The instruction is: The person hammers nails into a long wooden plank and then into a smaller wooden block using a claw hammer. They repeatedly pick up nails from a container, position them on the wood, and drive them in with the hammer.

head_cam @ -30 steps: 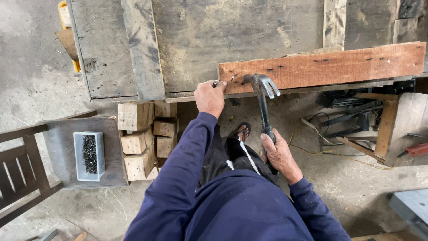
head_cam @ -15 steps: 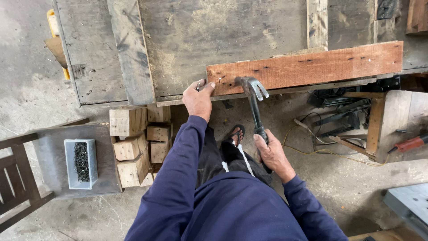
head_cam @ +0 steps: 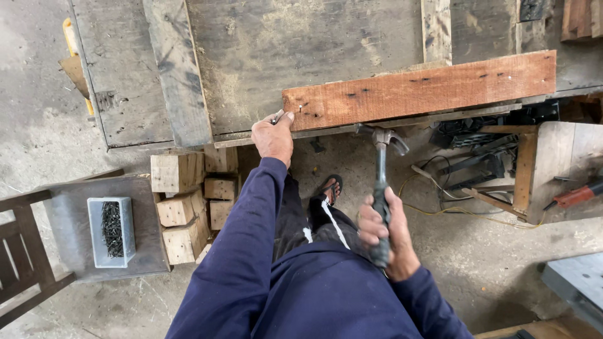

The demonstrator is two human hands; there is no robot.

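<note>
My left hand (head_cam: pixel 272 135) rests at the near left corner of a reddish wooden plank (head_cam: pixel 419 91) lying on a grey wooden workbench (head_cam: pixel 295 44), its fingertips pinching what looks like a nail beside the plank's end. Two nail heads show in the plank next to my thumb. My right hand (head_cam: pixel 384 231) grips the handle of a claw hammer (head_cam: pixel 380 164), held upright below the bench edge with its head just under the plank. My dark blue sleeves fill the foreground.
Several pale wood blocks (head_cam: pixel 186 201) are stacked under the bench at left. A grey tray of dark nails (head_cam: pixel 112 230) sits on a low stand beside a dark chair (head_cam: pixel 25 251). Cables, tools and a wooden frame (head_cam: pixel 496 169) lie at right.
The hammer head has dropped from the plank's top face to below the bench edge, and my right hand has drawn back toward me. My left hand stays at the plank's corner.
</note>
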